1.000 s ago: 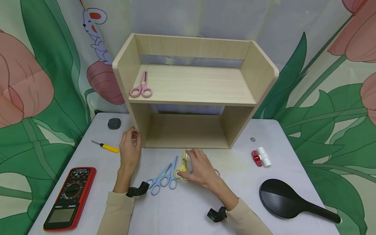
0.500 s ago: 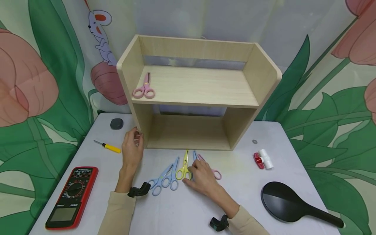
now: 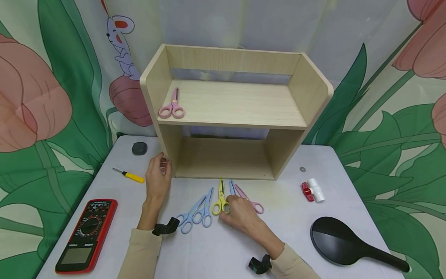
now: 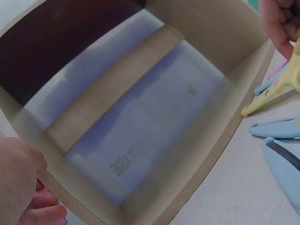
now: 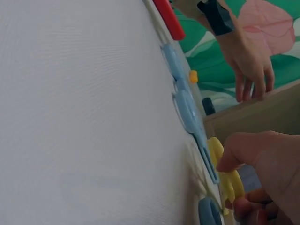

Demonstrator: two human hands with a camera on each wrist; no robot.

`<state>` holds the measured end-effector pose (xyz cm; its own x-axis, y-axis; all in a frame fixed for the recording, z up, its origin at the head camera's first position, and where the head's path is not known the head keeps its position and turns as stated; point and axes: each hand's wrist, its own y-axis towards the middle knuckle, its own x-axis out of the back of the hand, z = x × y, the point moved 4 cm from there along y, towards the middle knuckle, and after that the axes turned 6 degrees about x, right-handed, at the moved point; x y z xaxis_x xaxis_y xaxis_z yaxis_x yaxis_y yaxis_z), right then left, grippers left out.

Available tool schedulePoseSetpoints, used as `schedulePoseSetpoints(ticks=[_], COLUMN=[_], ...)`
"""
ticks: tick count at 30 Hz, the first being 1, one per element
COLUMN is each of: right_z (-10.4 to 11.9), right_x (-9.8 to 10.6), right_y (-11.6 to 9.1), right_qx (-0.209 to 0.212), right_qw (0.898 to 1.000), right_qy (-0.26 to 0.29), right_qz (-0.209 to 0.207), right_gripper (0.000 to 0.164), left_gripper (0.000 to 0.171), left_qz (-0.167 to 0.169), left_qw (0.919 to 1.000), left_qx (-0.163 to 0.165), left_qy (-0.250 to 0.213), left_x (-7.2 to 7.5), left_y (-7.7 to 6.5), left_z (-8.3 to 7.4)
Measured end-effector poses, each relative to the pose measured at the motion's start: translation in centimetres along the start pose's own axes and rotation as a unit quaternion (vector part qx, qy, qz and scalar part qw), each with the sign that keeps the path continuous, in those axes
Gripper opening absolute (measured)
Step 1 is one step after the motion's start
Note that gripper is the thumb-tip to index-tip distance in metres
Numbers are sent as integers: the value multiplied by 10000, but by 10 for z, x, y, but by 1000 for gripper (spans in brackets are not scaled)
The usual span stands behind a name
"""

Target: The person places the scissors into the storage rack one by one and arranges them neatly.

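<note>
1. Yellow scissors [image 3: 222, 196], one pair: the right hand [image 3: 242, 213] has its thumb and fingers clamped on a handle loop, in front of the shelf unit [image 3: 237, 100], blades towards it.
2. Blue scissors, three pairs: two [image 3: 207, 205] lie side by side left of the yellow one, the third [image 3: 232, 188] partly under the right hand.
3. Pink scissors, two pairs: one [image 3: 174, 104] on the upper shelf's left end, one [image 3: 241, 191] on the table [image 3: 195, 255], right of the third blue pair.
4. One left hand [image 3: 158, 179] rests against the unit's left panel, fingers loosely bent, thumb apart from them.
5. Left side, one each: multimeter [image 3: 87, 236], yellow-handled screwdriver [image 3: 133, 177], dark rounded object [image 3: 139, 148].
6. Right side, one each: metal washer [image 3: 302, 169], white pipe piece with red handle [image 3: 315, 190], black ladle [image 3: 332, 238].
</note>
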<state>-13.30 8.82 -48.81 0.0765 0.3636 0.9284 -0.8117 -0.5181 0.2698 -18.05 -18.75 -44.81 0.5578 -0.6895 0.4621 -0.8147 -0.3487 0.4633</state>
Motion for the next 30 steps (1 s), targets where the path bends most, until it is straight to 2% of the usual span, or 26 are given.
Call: schedulePoseSetpoints(ticks=[7, 11, 17, 24, 27, 30], right_z=[1, 2, 1, -1, 1, 8], right_x=[11, 16, 17, 17, 23, 35], right_y=[2, 3, 3, 3, 4, 6], right_qx=[-60, 16, 46, -32, 24, 260], right_qw=[9988, 9989, 10000, 9995, 9989, 9973], right_qy=[466, 412, -37, 232, 468, 634], right_qz=[-169, -237, 12, 224, 76, -266], right_gripper=[24, 23, 24, 22, 24, 30], left_gripper=[37, 37, 37, 38, 38, 38], left_qz=[-6, -1, 2, 9, 15, 18], left_qw=[10000, 10000, 10000, 10000, 10000, 10000], left_qx=[14, 45, 30, 17, 35, 48], left_qy=[-1, -19, -15, -62, -36, -4], left_x=[1, 1, 0, 0, 0, 0], left_y=[-1, 0, 0, -1, -1, -1], left_z=[0, -1, -1, 0, 0, 0])
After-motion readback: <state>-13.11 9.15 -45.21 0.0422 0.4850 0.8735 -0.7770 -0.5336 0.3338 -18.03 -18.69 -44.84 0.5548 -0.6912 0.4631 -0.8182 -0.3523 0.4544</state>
